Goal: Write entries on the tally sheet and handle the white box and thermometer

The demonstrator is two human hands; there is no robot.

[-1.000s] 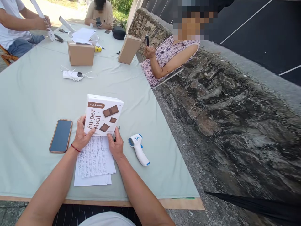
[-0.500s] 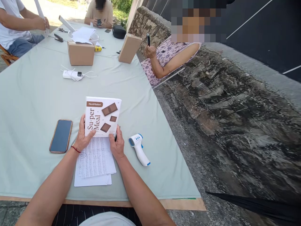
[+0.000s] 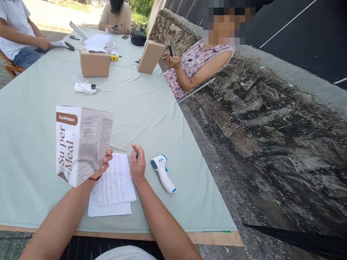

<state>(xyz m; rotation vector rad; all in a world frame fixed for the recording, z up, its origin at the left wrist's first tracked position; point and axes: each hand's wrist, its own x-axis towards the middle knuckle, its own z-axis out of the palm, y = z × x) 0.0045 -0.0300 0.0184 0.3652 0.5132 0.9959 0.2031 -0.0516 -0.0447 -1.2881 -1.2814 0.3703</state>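
Note:
My left hand (image 3: 105,163) is closed on the right edge of a white "Su-per Meal" carton (image 3: 84,144), which is held up at an angle. Its brown-labelled narrow face and a side of small print show. My right hand (image 3: 138,167) is raised with its fingers loosely curved and apart from the thumb. A small dark pen-like thing (image 3: 137,156) shows by its fingers; whether it is touched I cannot tell. Between my forearms lie printed sheets (image 3: 115,184). Right of my right hand rests a white and blue infrared thermometer (image 3: 162,173).
Farther up the cloth-covered table (image 3: 141,108) lies a white device with a cord (image 3: 85,87). Beyond it stand a brown box with papers on top (image 3: 94,64) and a second, tilted box (image 3: 151,56). Several people sit around the table; a stone wall (image 3: 257,119) runs along the right.
The carton has moved left and turned, showing its side. My right hand has come off it. The carton now covers the phone's place. At left, a person's hands have lowered.

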